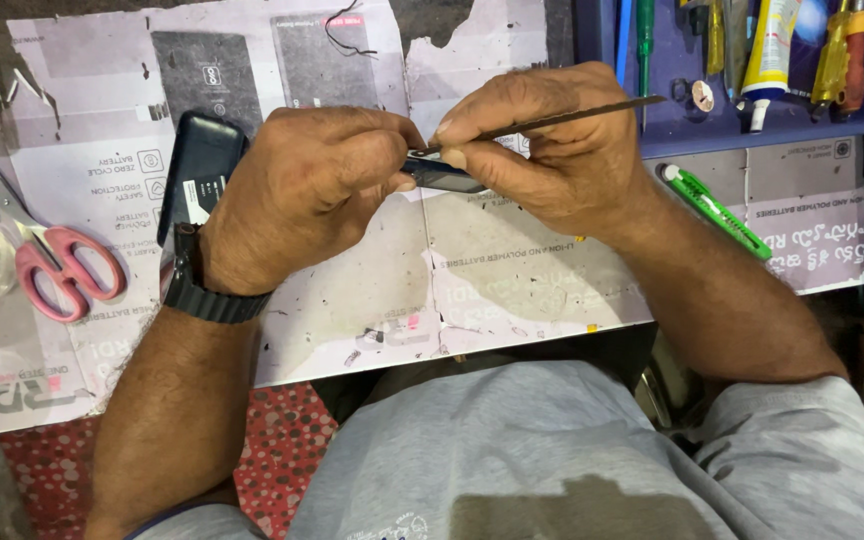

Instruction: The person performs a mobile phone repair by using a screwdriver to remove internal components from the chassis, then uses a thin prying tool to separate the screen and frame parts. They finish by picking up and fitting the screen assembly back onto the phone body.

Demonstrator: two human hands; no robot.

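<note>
Mid-frame, both hands pinch a small dark phone part [444, 174].
Left hand [307, 195] grips it; right hand [542, 150] holds a thin flat metal blade [562, 117].

Pink-handled scissors [70, 272] lie at my left on the paper-covered bench [512, 290]; a green pen-like tool [717, 211], maybe a tester, lies right, below hanging screwdrivers [840, 55].

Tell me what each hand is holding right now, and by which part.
The right hand pinches a thin metal tool near its working end. The left hand grips a small dark device by its left end.
</note>
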